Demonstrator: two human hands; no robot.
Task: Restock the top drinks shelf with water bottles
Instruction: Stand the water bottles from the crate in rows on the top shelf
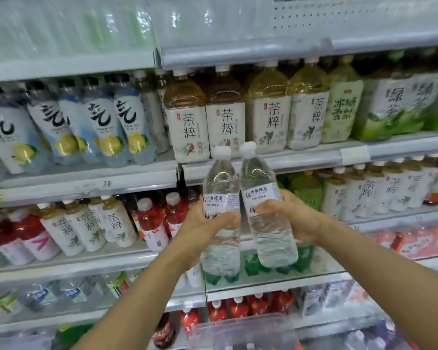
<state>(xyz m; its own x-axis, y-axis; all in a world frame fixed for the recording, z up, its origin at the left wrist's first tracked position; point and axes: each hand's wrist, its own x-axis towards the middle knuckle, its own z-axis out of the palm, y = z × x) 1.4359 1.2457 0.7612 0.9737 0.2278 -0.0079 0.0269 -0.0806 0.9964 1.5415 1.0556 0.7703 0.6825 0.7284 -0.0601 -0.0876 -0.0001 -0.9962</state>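
Note:
I hold two clear water bottles with white caps and white-blue labels in front of the drinks shelves. My left hand (200, 228) grips the left bottle (221, 188) around its middle. My right hand (293, 218) grips the right bottle (259, 183), which tilts slightly left so the two bottles touch near the shoulders. The top shelf (263, 50) runs along the upper part of the view, with blurred clear bottles (127, 29) on its left section and a bare perforated back panel (339, 16) on the right.
Below the top shelf stand rows of tea bottles (187, 122) and lemon drink bottles (104, 122). Lower shelves carry more tea, red drinks (152, 223) and green bottles. A clear plastic bin (243, 332) sits low in front of me.

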